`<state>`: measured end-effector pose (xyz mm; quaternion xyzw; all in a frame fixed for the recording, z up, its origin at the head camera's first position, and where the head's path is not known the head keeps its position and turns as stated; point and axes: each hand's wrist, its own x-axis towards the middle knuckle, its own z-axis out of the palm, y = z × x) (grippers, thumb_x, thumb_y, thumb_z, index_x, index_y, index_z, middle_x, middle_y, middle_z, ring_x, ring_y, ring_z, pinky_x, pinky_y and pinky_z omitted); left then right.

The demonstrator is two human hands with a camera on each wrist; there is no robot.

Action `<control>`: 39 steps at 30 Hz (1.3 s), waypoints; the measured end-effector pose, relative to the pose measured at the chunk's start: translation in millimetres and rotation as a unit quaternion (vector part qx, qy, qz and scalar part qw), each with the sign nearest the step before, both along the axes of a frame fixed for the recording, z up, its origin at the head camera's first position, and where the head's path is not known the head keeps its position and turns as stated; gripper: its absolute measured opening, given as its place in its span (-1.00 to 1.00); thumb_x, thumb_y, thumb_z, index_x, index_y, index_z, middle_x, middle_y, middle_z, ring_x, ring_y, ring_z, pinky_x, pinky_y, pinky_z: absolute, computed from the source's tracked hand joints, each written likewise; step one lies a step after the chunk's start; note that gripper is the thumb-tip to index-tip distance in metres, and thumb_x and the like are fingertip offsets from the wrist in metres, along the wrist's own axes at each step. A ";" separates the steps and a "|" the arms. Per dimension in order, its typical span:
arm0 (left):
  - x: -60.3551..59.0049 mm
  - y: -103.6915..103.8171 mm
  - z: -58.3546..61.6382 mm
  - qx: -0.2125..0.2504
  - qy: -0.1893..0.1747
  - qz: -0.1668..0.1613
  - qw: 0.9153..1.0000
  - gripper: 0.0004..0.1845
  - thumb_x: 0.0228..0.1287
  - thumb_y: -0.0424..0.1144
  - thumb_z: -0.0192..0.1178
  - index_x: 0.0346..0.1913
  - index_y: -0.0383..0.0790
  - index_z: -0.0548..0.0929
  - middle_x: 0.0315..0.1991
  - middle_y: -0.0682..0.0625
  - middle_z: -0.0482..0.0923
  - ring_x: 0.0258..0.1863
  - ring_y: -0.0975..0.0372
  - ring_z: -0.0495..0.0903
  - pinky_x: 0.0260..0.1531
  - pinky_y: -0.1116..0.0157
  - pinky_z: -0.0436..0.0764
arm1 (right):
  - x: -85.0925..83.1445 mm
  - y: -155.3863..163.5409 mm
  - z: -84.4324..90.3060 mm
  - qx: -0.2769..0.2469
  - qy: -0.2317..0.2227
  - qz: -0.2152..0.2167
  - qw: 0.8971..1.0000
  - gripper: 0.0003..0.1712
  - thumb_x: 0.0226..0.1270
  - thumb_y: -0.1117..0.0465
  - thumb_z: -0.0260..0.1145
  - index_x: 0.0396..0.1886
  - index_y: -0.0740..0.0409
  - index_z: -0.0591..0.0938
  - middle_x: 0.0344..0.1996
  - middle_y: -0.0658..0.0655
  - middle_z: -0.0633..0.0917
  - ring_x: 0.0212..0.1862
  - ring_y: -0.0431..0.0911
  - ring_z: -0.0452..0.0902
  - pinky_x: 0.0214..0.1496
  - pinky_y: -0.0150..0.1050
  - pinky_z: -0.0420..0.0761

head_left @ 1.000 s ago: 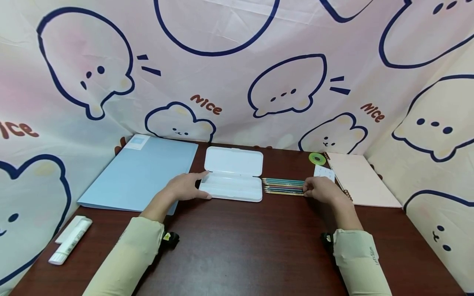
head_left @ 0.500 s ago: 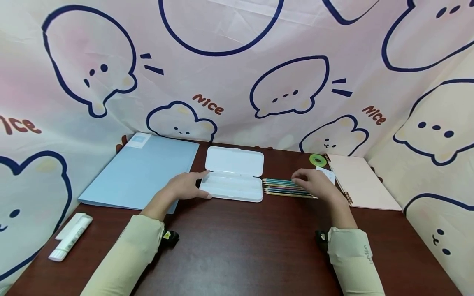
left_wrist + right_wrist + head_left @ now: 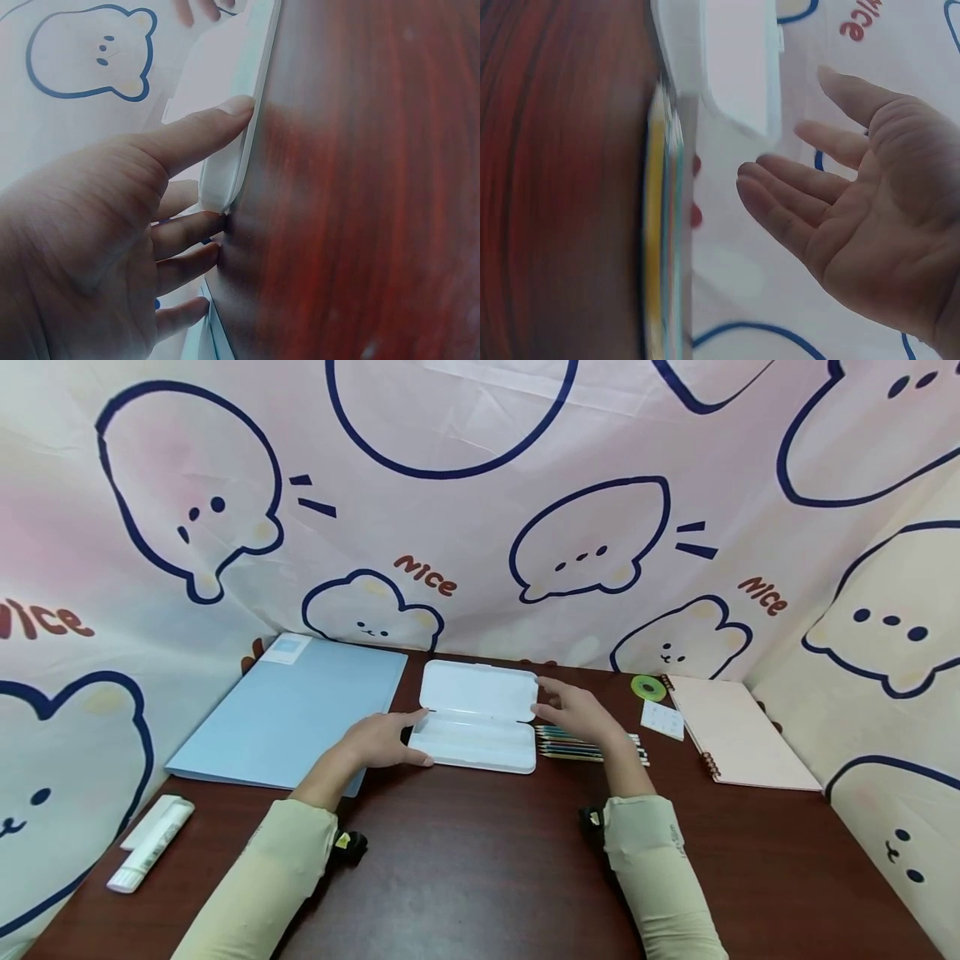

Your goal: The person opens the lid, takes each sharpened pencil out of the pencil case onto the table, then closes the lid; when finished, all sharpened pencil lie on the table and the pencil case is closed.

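A white pencil case (image 3: 472, 745) lies open in the middle of the brown table (image 3: 480, 860), with its lid (image 3: 478, 689) folded back flat. My left hand (image 3: 397, 739) rests against the case's left end, its index finger along the hinge and its thumb on the front edge (image 3: 225, 150). My right hand (image 3: 555, 700) hovers open by the lid's right edge and holds nothing; its palm shows in the right wrist view (image 3: 840, 217). Several coloured pencils (image 3: 592, 748) lie side by side just right of the case, partly under that hand.
A blue folder (image 3: 285, 710) lies at the left and a white glue stick (image 3: 150, 843) near the front left edge. A green tape roll (image 3: 648, 687), a small white card (image 3: 663, 720) and a pink spiral notebook (image 3: 738, 735) sit at the right. Printed cloth walls in the table.
My right hand has left the right ends of the pencils and moved left and back to the lid's right edge, fingers spread. The left hand stays on the case.
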<state>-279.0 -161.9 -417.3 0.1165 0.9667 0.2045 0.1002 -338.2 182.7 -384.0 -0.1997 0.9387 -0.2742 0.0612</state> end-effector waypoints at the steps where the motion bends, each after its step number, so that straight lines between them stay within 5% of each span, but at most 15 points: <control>1: 0.1 0.5 -0.5 0.001 -0.001 0.002 1.000 0.02 0.12 0.27 0.41 0.59 0.04 0.22 0.48 -0.17 0.38 0.41 -0.14 0.41 0.29 -0.15 0.45 | -1.5 -4.5 -1.4 -0.004 -0.005 -0.001 1.000 -0.22 0.51 -0.10 0.22 0.60 0.01 0.23 0.45 0.23 0.45 0.36 0.17 0.50 0.32 0.15 0.54; 9: -0.9 -1.0 -2.4 0.006 0.000 0.005 1.000 0.08 0.11 0.29 0.41 0.62 0.04 0.15 0.49 -0.17 0.36 0.42 -0.16 0.39 0.30 -0.17 0.43 | -8.2 -19.4 -6.7 -0.076 -0.025 -0.049 0.996 -0.05 0.53 -0.20 0.15 0.67 0.03 -0.05 0.27 0.26 0.54 0.12 0.11 0.58 0.18 0.05 0.60; 15: -3.0 -2.0 -1.2 0.041 0.002 0.018 0.999 0.48 0.04 0.25 0.49 0.62 -0.05 -0.51 0.48 -0.07 0.37 0.37 -0.18 0.45 0.28 -0.15 0.46 | -6.5 -17.9 -1.9 -0.099 0.006 -0.056 0.993 -0.28 0.60 -0.25 -0.02 0.54 0.05 0.32 0.17 0.24 0.60 0.03 0.14 0.65 0.07 0.01 0.64; 19: -3.4 -1.6 -2.5 0.058 -0.006 0.028 0.998 0.58 0.00 0.21 0.53 0.57 -0.14 -0.64 0.47 -0.09 0.39 0.35 -0.16 0.48 0.24 -0.11 0.51 | -3.3 -16.1 -0.7 -0.098 0.010 -0.054 0.994 -0.36 0.62 -0.27 -0.11 0.33 0.02 0.53 0.02 0.23 0.66 0.01 0.14 0.61 0.03 -0.01 0.62; 27: -3.6 -1.9 -2.3 0.069 -0.003 0.017 0.997 0.52 0.01 0.17 0.54 0.61 0.02 -0.55 0.47 -0.14 0.38 0.42 -0.20 0.39 0.33 -0.20 0.39 | 7.8 -7.7 4.4 -0.061 -0.030 0.031 0.997 -0.58 0.60 -0.15 0.07 0.11 -0.01 0.65 -0.04 0.09 0.70 -0.03 0.02 0.55 0.07 -0.04 0.56; 31: -1.1 -4.6 -2.1 0.073 0.008 -0.003 0.997 0.29 0.05 0.13 0.53 0.66 0.10 -0.19 0.43 -0.19 0.45 0.35 -0.20 0.46 0.27 -0.22 0.44 | 12.9 -7.0 6.1 -0.031 -0.061 0.071 0.995 -0.72 0.47 -0.06 0.30 0.02 -0.04 0.68 0.00 0.04 0.71 0.02 -0.03 0.53 0.14 -0.03 0.57; 35: 0.6 -5.7 -2.7 0.074 0.020 -0.021 0.997 0.03 0.10 0.11 0.50 0.60 0.07 0.18 0.36 -0.20 0.50 0.22 -0.10 0.54 0.14 -0.18 0.53 | 17.1 -13.6 5.6 0.020 -0.077 0.092 0.993 -0.61 0.31 -0.06 0.45 0.07 -0.05 0.67 0.15 0.04 0.67 0.18 -0.02 0.53 0.28 0.04 0.55; 39: -0.5 -4.8 -3.1 0.067 0.027 -0.028 0.997 -0.01 0.13 0.11 0.47 0.59 0.06 0.23 0.36 -0.17 0.50 0.22 -0.06 0.53 0.14 -0.15 0.53 | 20.7 -21.5 5.5 0.055 -0.067 0.094 0.992 -0.47 0.27 0.01 0.49 0.22 -0.06 0.63 0.31 0.10 0.58 0.31 0.03 0.46 0.39 0.12 0.45</control>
